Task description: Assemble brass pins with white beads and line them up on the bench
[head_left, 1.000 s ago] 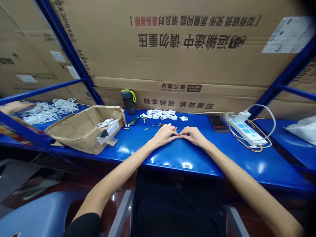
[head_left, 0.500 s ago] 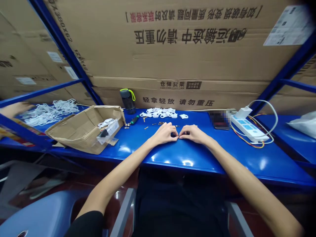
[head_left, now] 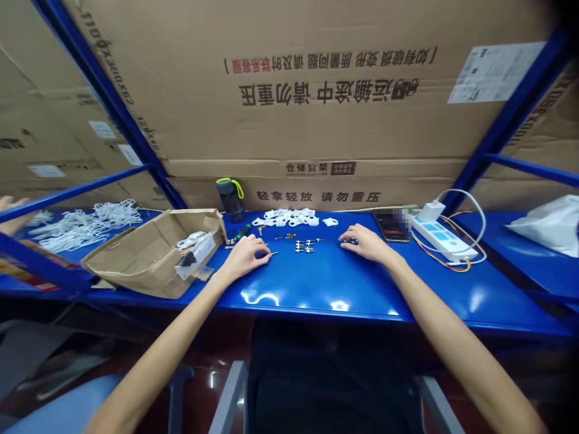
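My left hand [head_left: 244, 256] rests on the blue bench, and a thin metal pin [head_left: 273, 253] juts from its fingertips. I cannot tell whether the fingers grip the pin. My right hand [head_left: 364, 243] lies lightly curled on the bench, holding nothing I can see. Between the hands lie several small metal fittings [head_left: 305, 246] in short rows. Farther back is a heap of white plastic clips [head_left: 284, 217], beyond reach of both hands' fingertips.
A torn cardboard box [head_left: 149, 256] stands left, beside a green-handled screwdriver [head_left: 244, 231] and a dark water bottle [head_left: 230, 200]. White cords [head_left: 85, 226] lie far left near a co-worker's hand [head_left: 11, 214]. A phone [head_left: 391, 226] and power strip [head_left: 441, 238] sit right.
My hands have drawn apart from their fingertip-to-fingertip position, left hand leftward and right hand rightward, uncovering the metal fittings. The view has shifted slightly. The co-worker's hand has lifted.
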`<state>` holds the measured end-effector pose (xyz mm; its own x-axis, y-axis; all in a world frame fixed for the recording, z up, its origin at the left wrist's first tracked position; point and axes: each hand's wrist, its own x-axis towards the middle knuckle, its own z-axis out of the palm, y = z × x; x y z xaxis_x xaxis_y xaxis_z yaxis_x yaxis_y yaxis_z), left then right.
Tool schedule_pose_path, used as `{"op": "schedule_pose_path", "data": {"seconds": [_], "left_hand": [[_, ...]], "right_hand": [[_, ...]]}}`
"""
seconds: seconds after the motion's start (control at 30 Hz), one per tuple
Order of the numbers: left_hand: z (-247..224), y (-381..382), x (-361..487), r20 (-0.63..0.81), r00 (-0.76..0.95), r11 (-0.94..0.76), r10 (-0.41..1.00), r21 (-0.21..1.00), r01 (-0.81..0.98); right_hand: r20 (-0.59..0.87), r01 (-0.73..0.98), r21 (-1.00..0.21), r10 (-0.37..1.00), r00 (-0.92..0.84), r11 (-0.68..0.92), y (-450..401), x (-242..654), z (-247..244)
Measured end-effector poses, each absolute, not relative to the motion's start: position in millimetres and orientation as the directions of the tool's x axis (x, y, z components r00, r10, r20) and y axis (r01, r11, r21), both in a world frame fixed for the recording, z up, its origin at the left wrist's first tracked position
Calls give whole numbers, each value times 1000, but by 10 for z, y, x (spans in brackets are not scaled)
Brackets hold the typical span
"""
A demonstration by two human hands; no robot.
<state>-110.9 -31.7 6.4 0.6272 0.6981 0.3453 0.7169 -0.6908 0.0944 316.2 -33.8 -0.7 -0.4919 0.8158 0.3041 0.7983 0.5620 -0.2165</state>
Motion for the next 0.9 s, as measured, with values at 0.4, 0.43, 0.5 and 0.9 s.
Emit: {"op": "schedule_pose_path", "data": {"seconds": [0.4, 0.43, 0.5, 0.9], "left_hand": [[92, -15, -560, 500, 599, -726, 626, 93, 681], [95, -33, -412, 492, 625, -750, 606, 90, 656], [86, -76, -117, 464, 670, -781, 580, 81, 620], [57, -171, 430, 416, 506, -649, 756, 577, 495]], "right_hand": [[446, 746, -198, 736, -509, 636, -212, 2494, -294], [456, 729, -206, 723, -518, 652, -227, 2501, -296], [466, 710, -199, 703, -537, 675, -264, 2529, -295], [677, 702, 6, 514, -527, 712, -384, 2651, -177]]}}
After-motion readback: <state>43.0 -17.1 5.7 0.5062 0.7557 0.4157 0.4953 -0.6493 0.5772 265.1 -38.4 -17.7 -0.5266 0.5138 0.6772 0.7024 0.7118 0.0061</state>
